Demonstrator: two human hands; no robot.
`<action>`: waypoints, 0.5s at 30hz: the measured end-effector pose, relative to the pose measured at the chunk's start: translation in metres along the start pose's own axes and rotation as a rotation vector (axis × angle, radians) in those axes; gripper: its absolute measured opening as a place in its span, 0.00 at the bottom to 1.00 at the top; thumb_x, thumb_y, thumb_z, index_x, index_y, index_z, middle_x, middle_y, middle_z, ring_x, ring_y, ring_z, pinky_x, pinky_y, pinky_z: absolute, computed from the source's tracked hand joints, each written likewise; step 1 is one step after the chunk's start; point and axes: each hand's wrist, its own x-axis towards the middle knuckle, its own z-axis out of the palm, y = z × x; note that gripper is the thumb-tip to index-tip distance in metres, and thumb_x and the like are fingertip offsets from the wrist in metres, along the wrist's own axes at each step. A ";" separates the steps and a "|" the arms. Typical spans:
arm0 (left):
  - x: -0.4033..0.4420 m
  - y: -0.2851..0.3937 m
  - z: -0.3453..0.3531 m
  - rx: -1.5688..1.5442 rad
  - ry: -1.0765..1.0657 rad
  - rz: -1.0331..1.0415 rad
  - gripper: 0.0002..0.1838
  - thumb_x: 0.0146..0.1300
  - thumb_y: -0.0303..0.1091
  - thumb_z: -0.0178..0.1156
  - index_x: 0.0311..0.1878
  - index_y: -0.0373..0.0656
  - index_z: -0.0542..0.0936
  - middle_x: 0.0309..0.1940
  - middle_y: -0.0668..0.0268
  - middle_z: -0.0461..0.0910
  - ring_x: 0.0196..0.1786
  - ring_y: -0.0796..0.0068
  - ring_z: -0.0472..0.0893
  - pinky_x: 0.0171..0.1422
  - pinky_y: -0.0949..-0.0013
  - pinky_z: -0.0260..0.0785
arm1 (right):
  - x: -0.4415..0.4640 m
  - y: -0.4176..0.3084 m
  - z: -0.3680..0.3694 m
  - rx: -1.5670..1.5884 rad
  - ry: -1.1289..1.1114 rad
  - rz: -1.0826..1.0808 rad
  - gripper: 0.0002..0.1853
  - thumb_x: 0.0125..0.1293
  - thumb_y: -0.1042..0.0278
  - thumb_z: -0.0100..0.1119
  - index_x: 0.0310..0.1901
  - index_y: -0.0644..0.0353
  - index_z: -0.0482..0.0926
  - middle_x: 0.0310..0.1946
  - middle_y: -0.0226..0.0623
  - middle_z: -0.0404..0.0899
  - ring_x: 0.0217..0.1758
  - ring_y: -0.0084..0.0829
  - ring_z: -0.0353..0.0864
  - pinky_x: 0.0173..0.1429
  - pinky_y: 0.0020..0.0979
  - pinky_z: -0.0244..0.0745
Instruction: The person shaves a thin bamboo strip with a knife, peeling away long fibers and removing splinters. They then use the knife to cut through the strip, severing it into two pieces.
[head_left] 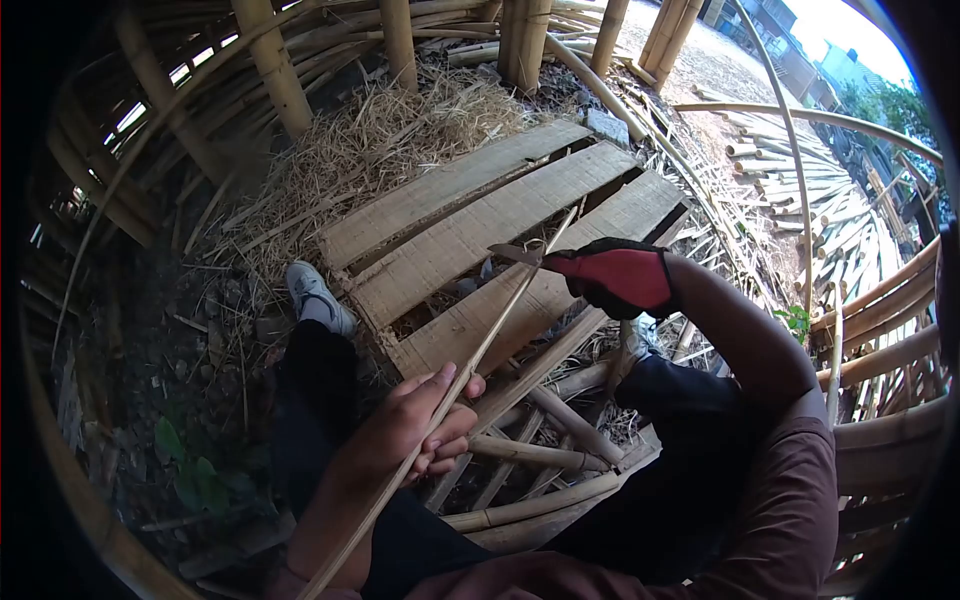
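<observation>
My left hand (425, 425), bare, is closed around a long thin bamboo strip (500, 325). The strip slants from my lap at the bottom up to the far right, its far end above the planks. In a red and black glove, my right hand (615, 278) grips a knife (517, 254). The blade points left and lies against or across the strip near its far end; whether it cuts in I cannot tell. The knife's handle is hidden in the glove. Below both hands stands a low wooden plank platform (470, 215) with gaps between its boards.
Straw and shavings (400, 140) cover the ground behind the platform. Upright bamboo poles (272, 70) stand at the back. Cut bamboo poles (830, 220) lie piled at the right. My shoes (320, 297) flank the platform, and bamboo pieces (540, 455) lie between my legs.
</observation>
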 end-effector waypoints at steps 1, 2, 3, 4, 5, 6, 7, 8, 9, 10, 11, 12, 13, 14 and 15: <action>0.001 -0.002 0.000 -0.021 -0.004 -0.003 0.18 0.79 0.47 0.31 0.44 0.43 0.64 0.10 0.77 0.57 0.06 0.88 0.56 0.08 0.84 0.49 | 0.001 -0.007 -0.006 0.179 0.120 0.002 0.21 0.70 0.41 0.50 0.33 0.52 0.73 0.16 0.20 0.62 0.11 0.17 0.59 0.15 0.22 0.52; 0.003 -0.002 -0.001 -0.042 -0.009 0.001 0.18 0.79 0.47 0.31 0.44 0.43 0.63 0.10 0.77 0.57 0.06 0.88 0.56 0.08 0.84 0.49 | 0.004 -0.008 0.000 0.265 0.327 -0.056 0.21 0.70 0.41 0.50 0.33 0.52 0.73 0.16 0.21 0.63 0.11 0.17 0.59 0.15 0.23 0.52; 0.004 -0.002 -0.001 -0.034 -0.008 -0.004 0.18 0.79 0.47 0.31 0.44 0.43 0.63 0.10 0.77 0.57 0.06 0.88 0.56 0.08 0.84 0.49 | 0.007 -0.007 0.008 0.353 0.535 -0.109 0.21 0.70 0.42 0.50 0.33 0.52 0.73 0.16 0.21 0.63 0.11 0.18 0.59 0.14 0.23 0.52; 0.004 -0.003 -0.002 -0.029 -0.007 -0.005 0.18 0.79 0.47 0.31 0.44 0.43 0.63 0.09 0.77 0.57 0.06 0.88 0.56 0.08 0.84 0.49 | 0.001 0.000 0.020 0.111 0.305 0.017 0.20 0.70 0.43 0.50 0.31 0.51 0.72 0.16 0.21 0.63 0.11 0.18 0.60 0.14 0.24 0.52; 0.004 -0.002 -0.002 -0.023 -0.005 -0.003 0.18 0.79 0.47 0.31 0.44 0.43 0.63 0.09 0.77 0.57 0.06 0.87 0.57 0.08 0.84 0.49 | 0.000 -0.001 0.017 0.114 0.306 0.012 0.20 0.70 0.43 0.50 0.31 0.51 0.72 0.16 0.21 0.63 0.11 0.18 0.60 0.14 0.24 0.52; 0.004 -0.001 -0.002 -0.017 -0.003 -0.001 0.18 0.79 0.47 0.31 0.44 0.43 0.63 0.09 0.77 0.57 0.06 0.87 0.57 0.08 0.84 0.49 | 0.000 -0.004 0.010 0.063 0.144 0.005 0.20 0.70 0.43 0.49 0.30 0.50 0.71 0.16 0.21 0.63 0.11 0.18 0.60 0.14 0.24 0.52; 0.004 -0.001 -0.003 -0.019 -0.005 -0.001 0.18 0.79 0.47 0.31 0.44 0.44 0.63 0.09 0.77 0.57 0.06 0.87 0.57 0.08 0.84 0.49 | 0.000 -0.004 0.004 0.017 -0.017 -0.001 0.20 0.71 0.43 0.49 0.29 0.49 0.70 0.16 0.21 0.64 0.11 0.18 0.59 0.14 0.24 0.53; 0.003 -0.002 -0.003 -0.023 -0.006 -0.007 0.18 0.79 0.48 0.31 0.44 0.44 0.63 0.09 0.78 0.57 0.06 0.87 0.57 0.08 0.84 0.48 | 0.003 -0.005 -0.005 0.150 0.175 -0.052 0.18 0.71 0.46 0.48 0.31 0.51 0.70 0.16 0.21 0.63 0.11 0.18 0.59 0.14 0.23 0.53; 0.003 -0.002 -0.003 -0.018 -0.005 -0.009 0.18 0.79 0.48 0.31 0.44 0.44 0.63 0.09 0.78 0.57 0.06 0.87 0.57 0.08 0.84 0.48 | 0.006 -0.006 -0.012 0.276 0.370 -0.106 0.17 0.72 0.48 0.48 0.32 0.52 0.71 0.15 0.20 0.62 0.11 0.17 0.59 0.15 0.23 0.53; 0.004 -0.002 -0.002 -0.027 0.006 -0.012 0.18 0.79 0.48 0.31 0.44 0.44 0.63 0.09 0.78 0.56 0.06 0.87 0.57 0.08 0.84 0.48 | 0.002 -0.004 0.001 0.297 0.393 -0.074 0.18 0.72 0.47 0.48 0.32 0.52 0.71 0.15 0.20 0.62 0.11 0.17 0.58 0.15 0.23 0.53; 0.005 -0.001 -0.002 -0.037 0.015 -0.012 0.18 0.79 0.48 0.31 0.44 0.44 0.63 0.09 0.77 0.56 0.06 0.87 0.57 0.08 0.84 0.48 | -0.002 -0.002 0.015 0.316 0.417 -0.041 0.19 0.72 0.46 0.48 0.32 0.52 0.71 0.16 0.20 0.61 0.11 0.17 0.58 0.15 0.24 0.52; 0.005 0.000 -0.002 -0.034 0.014 -0.012 0.18 0.79 0.48 0.31 0.44 0.44 0.63 0.09 0.77 0.56 0.06 0.87 0.57 0.08 0.84 0.48 | -0.003 -0.003 0.013 0.317 0.418 -0.044 0.19 0.72 0.46 0.48 0.32 0.52 0.71 0.16 0.20 0.61 0.11 0.17 0.58 0.15 0.24 0.52; 0.003 0.000 -0.004 -0.033 0.013 -0.012 0.18 0.79 0.48 0.31 0.44 0.44 0.63 0.09 0.77 0.57 0.06 0.87 0.57 0.08 0.84 0.48 | -0.002 -0.005 0.010 0.223 0.273 -0.012 0.20 0.71 0.43 0.48 0.31 0.51 0.71 0.16 0.20 0.62 0.11 0.18 0.58 0.15 0.24 0.53; 0.002 0.000 -0.005 -0.029 0.014 -0.013 0.18 0.79 0.48 0.31 0.44 0.44 0.63 0.09 0.77 0.57 0.06 0.87 0.57 0.08 0.84 0.48 | 0.000 -0.007 0.007 0.131 0.127 0.018 0.22 0.70 0.40 0.49 0.30 0.50 0.71 0.16 0.21 0.63 0.12 0.19 0.59 0.15 0.24 0.54; 0.002 -0.001 -0.005 -0.025 0.019 -0.023 0.18 0.79 0.48 0.31 0.44 0.44 0.63 0.09 0.77 0.57 0.06 0.87 0.57 0.08 0.84 0.48 | 0.002 -0.006 0.005 0.047 -0.019 0.051 0.23 0.69 0.37 0.49 0.29 0.49 0.72 0.17 0.21 0.63 0.12 0.19 0.59 0.16 0.25 0.55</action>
